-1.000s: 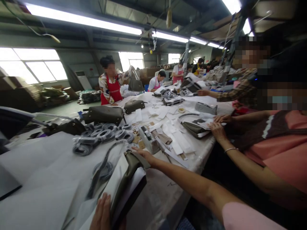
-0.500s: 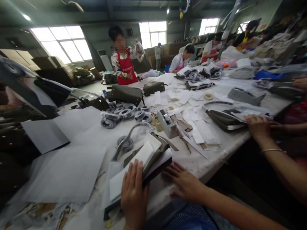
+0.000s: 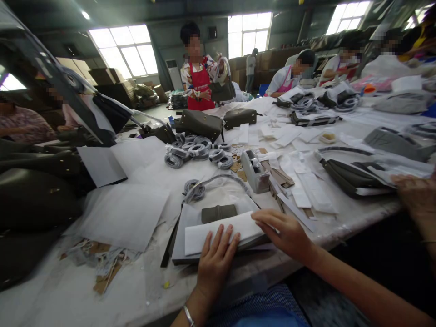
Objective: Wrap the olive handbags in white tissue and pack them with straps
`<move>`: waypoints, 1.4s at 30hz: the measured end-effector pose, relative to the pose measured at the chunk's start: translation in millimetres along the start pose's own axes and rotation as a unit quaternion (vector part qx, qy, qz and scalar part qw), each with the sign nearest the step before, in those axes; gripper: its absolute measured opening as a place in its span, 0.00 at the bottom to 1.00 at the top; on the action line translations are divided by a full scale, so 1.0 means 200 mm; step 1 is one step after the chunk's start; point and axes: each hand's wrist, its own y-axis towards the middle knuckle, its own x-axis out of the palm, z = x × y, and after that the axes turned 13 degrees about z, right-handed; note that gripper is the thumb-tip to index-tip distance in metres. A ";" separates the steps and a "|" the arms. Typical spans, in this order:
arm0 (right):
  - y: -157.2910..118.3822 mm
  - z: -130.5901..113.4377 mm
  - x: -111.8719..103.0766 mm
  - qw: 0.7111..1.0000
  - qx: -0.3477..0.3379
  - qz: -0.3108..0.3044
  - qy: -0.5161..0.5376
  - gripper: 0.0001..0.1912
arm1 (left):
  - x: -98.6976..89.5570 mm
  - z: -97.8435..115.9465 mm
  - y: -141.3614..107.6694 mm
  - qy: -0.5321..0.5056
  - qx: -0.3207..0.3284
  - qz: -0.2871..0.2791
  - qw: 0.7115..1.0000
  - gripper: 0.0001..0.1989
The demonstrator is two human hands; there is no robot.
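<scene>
"Where's the olive, leather-look handbag [image 3: 219, 213]?"
"Lying on the white-covered table [image 3: 116, 306], under a folded white paper strip [image 3: 199, 238]."
"Fingers?"
"Left hand's [image 3: 216, 263], slightly spread on the strip; right hand's [image 3: 288, 234], together at its right end, grip unclear. Beyond, a grey tape dispenser [image 3: 255, 175]."

Papery, matt and white now on the folded sheet [image 3: 197, 241] at the worktop's [image 3: 180, 290] near edge! Over to leather-like smoothness on the handbags [image 3: 30, 186], toward the left edge, with metallic glints on the studs [image 3: 53, 191]. Glossy plastic around the coiled straps [image 3: 173, 161], grey plastic on the tape dispenser [image 3: 257, 180], polished silvery metal on the bangle [image 3: 188, 314].
</scene>
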 end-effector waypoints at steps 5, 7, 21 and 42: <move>0.35 0.30 0.26 0.955 0.196 -0.188 -0.119 0.10 | -0.01 -0.02 -0.03 -0.019 0.019 0.002 1.000 0.21; 0.44 0.41 0.36 0.937 0.226 -0.231 -0.135 0.10 | -0.01 -0.03 -0.03 -0.017 0.021 0.005 1.000 0.21; 0.45 0.60 0.54 0.908 0.365 -0.202 0.035 0.24 | -0.05 -0.13 -0.03 -0.014 0.024 0.006 1.000 0.20; -0.08 0.04 0.12 0.991 0.029 -0.123 0.042 0.23 | -0.02 -0.14 0.04 0.032 0.025 -0.042 0.998 0.24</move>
